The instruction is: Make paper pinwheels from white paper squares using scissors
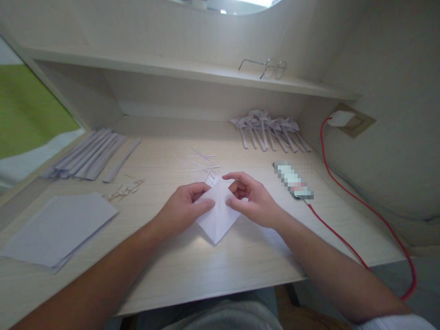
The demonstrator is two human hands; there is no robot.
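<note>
Both hands meet on the folded white paper (219, 213) mid-desk (240, 261): left hand (182, 208) pressing its edge, right hand (252, 199) pinching the top corner.

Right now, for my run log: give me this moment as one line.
left hand: on paper | right hand: pinching paper's top edge | paper: folded, on desk | sheet stack: left | phone: right

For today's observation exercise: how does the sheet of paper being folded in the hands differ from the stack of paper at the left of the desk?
The folded sheet is a single creased piece with a pointed, kite-like outline; the paper stack is several flat, unfolded sheets. The folded sheet is pinched by the left hand and right hand; the stack lies untouched. The folded sheet looks smaller. Both are white and rest on the desk.
</note>
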